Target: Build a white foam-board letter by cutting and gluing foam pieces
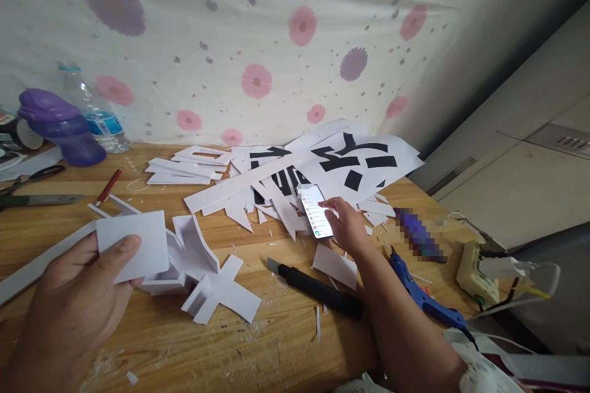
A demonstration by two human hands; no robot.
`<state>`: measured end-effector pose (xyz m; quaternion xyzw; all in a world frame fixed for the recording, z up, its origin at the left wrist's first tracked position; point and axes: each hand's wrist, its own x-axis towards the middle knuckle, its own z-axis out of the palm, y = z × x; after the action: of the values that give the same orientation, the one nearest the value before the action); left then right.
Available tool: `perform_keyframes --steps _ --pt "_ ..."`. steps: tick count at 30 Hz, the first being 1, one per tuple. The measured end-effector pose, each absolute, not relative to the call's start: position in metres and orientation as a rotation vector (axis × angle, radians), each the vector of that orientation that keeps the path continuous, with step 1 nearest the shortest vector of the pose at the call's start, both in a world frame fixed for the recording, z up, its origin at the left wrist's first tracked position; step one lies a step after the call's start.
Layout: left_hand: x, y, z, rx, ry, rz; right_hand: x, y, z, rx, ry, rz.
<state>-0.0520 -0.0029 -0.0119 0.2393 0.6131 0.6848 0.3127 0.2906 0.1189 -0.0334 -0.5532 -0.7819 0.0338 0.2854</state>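
My left hand (pixel 87 295) grips a small white foam board piece (pixel 147 239), thumb across its front and fingers behind. My right hand (pixel 343 221) reaches to a smartphone (pixel 313 212) lying on the table, its forefinger stretched out over the lit screen; nothing is held in it. The screen shows a list. Just beyond the held piece stands a partly built white foam board shape (pixel 196 252) with upright walls, beside a flat cross-like part (pixel 239 288). A black utility knife (pixel 318 288) with its blade out lies in front of the phone.
Behind the phone are printed sheets (pixel 364 156) with black shapes and a pile of white strips and offcuts (pixel 191 166). A blue glue gun (pixel 424 295) and a power strip (pixel 474 273) lie right. Far left: a purple bottle (pixel 62 126), a water bottle (pixel 104 116), a red pen (pixel 109 187).
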Motion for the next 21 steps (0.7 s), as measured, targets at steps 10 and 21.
perform_keyframes --steps 10,21 --pt "-0.051 -0.004 -0.009 0.543 1.585 1.823 0.295 0.129 -0.05 -1.409 -2.175 0.109" --pt "-0.056 -0.004 -0.015 0.545 1.603 1.794 0.297 0.125 -0.042 -1.461 -1.988 0.11"
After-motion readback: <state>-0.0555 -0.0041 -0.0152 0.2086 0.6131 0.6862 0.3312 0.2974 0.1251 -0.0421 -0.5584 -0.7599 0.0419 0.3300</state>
